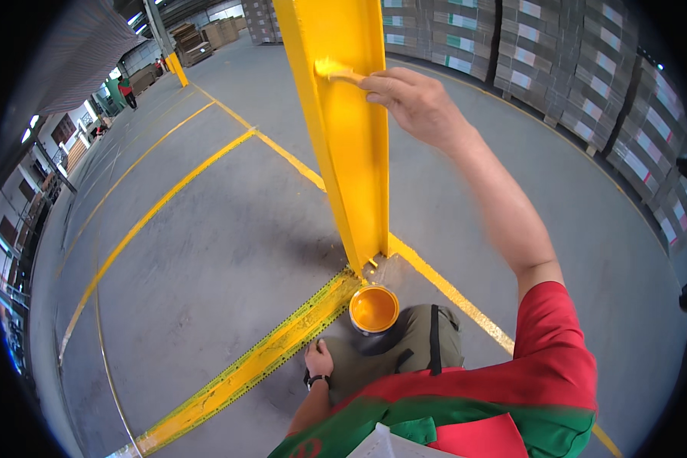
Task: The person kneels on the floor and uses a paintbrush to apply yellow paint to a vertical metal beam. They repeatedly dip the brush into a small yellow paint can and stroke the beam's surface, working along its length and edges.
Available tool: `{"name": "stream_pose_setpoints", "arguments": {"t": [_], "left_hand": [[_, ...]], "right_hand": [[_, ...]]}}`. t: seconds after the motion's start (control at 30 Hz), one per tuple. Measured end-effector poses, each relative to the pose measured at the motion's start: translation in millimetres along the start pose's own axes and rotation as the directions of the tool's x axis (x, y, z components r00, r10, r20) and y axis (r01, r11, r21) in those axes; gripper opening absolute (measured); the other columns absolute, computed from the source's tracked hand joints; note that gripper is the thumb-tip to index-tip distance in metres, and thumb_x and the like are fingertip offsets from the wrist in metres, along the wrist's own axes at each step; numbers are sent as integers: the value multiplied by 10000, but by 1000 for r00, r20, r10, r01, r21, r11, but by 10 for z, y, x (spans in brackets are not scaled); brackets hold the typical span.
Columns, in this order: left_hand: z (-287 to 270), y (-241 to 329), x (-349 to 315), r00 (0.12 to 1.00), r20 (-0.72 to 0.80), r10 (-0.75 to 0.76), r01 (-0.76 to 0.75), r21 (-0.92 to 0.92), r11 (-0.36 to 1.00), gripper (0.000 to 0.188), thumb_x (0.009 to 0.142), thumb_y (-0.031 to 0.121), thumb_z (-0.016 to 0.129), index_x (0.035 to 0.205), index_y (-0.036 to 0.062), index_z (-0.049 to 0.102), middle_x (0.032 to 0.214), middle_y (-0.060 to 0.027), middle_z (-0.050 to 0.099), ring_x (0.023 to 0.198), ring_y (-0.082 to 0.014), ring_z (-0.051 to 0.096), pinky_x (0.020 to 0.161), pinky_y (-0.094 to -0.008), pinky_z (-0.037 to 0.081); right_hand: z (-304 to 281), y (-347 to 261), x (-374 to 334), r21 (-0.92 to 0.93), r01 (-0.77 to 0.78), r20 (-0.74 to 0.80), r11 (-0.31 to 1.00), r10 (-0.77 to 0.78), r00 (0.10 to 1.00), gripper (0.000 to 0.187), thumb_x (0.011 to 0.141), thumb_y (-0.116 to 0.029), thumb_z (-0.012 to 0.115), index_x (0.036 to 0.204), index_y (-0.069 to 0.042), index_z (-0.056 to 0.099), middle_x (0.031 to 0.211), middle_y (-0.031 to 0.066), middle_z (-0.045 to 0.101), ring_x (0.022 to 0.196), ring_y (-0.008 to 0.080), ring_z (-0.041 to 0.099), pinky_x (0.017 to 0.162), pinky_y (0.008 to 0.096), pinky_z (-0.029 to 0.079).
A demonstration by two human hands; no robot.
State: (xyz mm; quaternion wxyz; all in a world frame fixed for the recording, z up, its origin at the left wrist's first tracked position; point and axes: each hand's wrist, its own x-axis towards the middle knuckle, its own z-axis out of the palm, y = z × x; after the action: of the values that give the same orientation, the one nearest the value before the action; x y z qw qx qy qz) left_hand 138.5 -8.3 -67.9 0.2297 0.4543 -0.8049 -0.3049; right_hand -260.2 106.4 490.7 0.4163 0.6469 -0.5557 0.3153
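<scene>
In my right hand [416,103] is a paintbrush [346,76], gripped by its handle. Its yellow-coated bristles press against the inner face of a tall yellow steel column [355,160], high up. My left hand [318,360], with a dark band at the wrist, rests beside my bent knee, low over the floor; it holds nothing that I can see. Between my knee and the column's foot stands an open paint can [374,308] with orange-yellow paint inside. A wide yellow floor stripe [259,347], edged with black-and-yellow tape, runs from the column's base toward the lower left.
Another yellow floor line [450,288] leads from the column to the lower right. Stacks of wrapped cartons [565,69] line the right and far side. A thin cable or cord [107,359] lies at left. Far off, a person [127,91] stands near another column [177,69].
</scene>
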Motion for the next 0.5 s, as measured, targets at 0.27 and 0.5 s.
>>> {"name": "stream_pose_setpoints", "arguments": {"t": [0.27, 0.5], "left_hand": [[17, 26, 20, 999, -2, 35, -35, 14, 999, 367, 1017, 286, 576, 1085, -47, 714, 1032, -303, 698, 997, -480, 649, 920, -539, 508], [-74, 85, 8, 997, 82, 11, -20, 120, 993, 391, 1041, 300, 533, 1127, -43, 699, 1086, -291, 700, 1060, -471, 641, 961, -523, 498]], "right_hand": [[-84, 425, 528, 111, 27, -90, 993, -17, 996, 174, 947, -78, 696, 1114, -51, 737, 977, 146, 749, 872, 309, 735, 765, 367, 586], [105, 612, 440, 53, 78, -532, 996, -38, 846, 168, 928, -102, 719, 1082, -35, 733, 946, 144, 746, 840, 319, 728, 730, 366, 578]]}}
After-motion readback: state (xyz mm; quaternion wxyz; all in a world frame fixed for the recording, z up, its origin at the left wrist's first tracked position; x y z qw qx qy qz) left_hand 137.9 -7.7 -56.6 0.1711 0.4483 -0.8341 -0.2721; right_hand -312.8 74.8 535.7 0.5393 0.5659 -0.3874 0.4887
